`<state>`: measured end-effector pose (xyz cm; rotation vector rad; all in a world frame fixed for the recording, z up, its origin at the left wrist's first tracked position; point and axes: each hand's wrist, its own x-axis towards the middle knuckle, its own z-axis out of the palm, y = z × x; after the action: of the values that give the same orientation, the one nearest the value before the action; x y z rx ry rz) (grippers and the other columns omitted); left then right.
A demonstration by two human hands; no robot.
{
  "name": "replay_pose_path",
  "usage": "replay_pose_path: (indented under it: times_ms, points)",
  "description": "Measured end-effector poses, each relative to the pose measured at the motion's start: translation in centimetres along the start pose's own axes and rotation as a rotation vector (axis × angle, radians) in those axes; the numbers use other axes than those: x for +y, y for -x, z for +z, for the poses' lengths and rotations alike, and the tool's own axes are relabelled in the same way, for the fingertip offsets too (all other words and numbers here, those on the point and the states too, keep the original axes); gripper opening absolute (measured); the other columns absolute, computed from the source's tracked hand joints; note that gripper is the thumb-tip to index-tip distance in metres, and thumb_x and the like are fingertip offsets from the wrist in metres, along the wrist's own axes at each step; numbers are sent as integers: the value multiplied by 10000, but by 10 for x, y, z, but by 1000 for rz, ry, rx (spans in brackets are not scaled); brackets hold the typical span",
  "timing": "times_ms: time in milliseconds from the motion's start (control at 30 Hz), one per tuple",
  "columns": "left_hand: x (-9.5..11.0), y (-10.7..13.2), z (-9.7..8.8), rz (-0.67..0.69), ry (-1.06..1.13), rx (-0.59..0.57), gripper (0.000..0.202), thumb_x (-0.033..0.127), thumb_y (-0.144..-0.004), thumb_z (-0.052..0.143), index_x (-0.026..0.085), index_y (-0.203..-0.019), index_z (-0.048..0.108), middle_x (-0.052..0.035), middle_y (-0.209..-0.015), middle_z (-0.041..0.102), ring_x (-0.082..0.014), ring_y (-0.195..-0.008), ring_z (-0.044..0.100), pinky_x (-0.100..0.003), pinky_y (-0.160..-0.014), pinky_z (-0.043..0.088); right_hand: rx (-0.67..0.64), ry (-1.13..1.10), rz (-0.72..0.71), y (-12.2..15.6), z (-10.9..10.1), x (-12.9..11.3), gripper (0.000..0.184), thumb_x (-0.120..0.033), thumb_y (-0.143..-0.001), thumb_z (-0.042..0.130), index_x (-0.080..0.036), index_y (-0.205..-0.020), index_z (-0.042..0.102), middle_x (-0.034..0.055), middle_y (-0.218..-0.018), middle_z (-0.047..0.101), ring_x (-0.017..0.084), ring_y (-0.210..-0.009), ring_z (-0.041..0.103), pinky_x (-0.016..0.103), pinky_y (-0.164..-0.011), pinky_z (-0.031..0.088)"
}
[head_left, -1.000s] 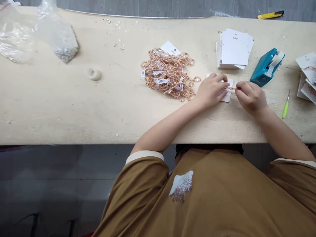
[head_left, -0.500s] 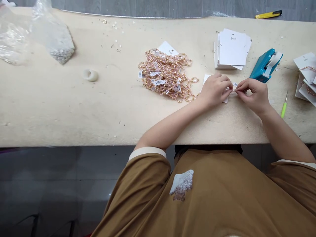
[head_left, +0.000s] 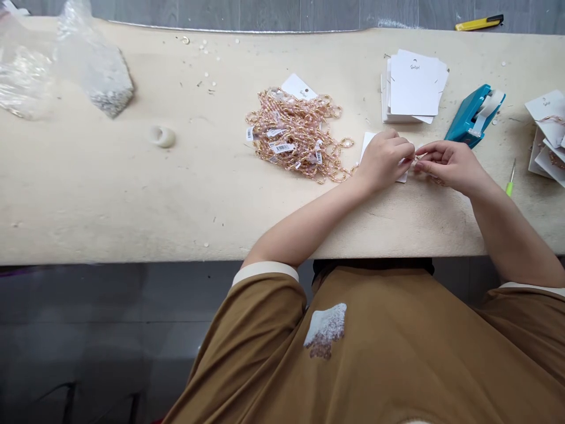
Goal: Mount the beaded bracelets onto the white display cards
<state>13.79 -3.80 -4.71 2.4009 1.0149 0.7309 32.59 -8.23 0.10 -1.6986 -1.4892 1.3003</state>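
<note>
Fingertips of my left hand [head_left: 386,159] and my right hand [head_left: 452,168] meet above the table, pinching a thin pink and gold beaded strand [head_left: 436,181] between them. Most of that strand is hidden by the fingers. Beneath my left hand lies a white card [head_left: 367,141], largely covered. To the left of it is a tangled heap of similar beaded strands [head_left: 300,132] with small barcode tags and a white card at its back.
Behind my hands stands a stack of white cards [head_left: 415,85]. A teal tape dispenser [head_left: 465,118] and a green-handled pointed tool [head_left: 510,187] are to the right, with filled cards [head_left: 547,109] at the edge. Farther left sit a tape roll [head_left: 163,136] and plastic bags [head_left: 99,70].
My right hand has turned, its fingers now straighter and more level, and the strand shows below them. My left hand has barely moved.
</note>
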Motion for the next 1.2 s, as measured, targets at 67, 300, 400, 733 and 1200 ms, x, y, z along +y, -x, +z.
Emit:
replay_pose_path:
  times_ms: [67, 300, 400, 733, 1200]
  points:
    - [0, 1, 0, 2, -1, 6, 232, 251, -965, 521, 213, -842, 714, -37, -934, 766, -184, -935, 608, -363, -867, 466, 36, 93, 7, -1, -1, -1, 230, -365, -765, 807, -189, -896, 737, 33, -702, 691, 123, -554, 573, 266, -474, 389]
    - [2, 1, -2, -34, 165, -36, 269, 343, -954, 590, 248, -1156, 739, -50, -1066, 755, -181, -1012, 650, -339, -926, 486, 193, 482, -361, 3, -3, 2, 110, -302, -853, 668, -222, -898, 728, 54, -859, 727, 194, -778, 669, 345, -694, 520]
    - [1, -1, 0, -76, 232, -30, 208, 309, -955, 603, 243, -1037, 783, -41, -1027, 749, -154, -993, 662, -302, -907, 503, 202, 564, -457, 5, -2, 3, 111, -303, -881, 632, -221, -893, 706, 77, -926, 720, 206, -828, 658, 363, -724, 512]
    - [11, 43, -30, -2, -257, -141, 447, 335, -987, 476, 100, -1341, 614, -178, -1385, 637, -305, -1269, 604, -457, -1068, 557, 113, 733, -471, 7, -6, -1, 198, -283, -955, 518, -235, -934, 709, 79, -933, 730, 226, -847, 652, 384, -749, 486]
    - [18, 58, -31, -39, -223, -323, 662, 421, -1004, 416, -2, -1513, 419, -248, -1622, 382, -365, -1557, 384, -536, -1314, 418, -283, 805, -454, -46, 13, -62, 242, -135, -893, 553, -165, -962, 784, 97, -1015, 734, 233, -941, 674, 371, -825, 513]
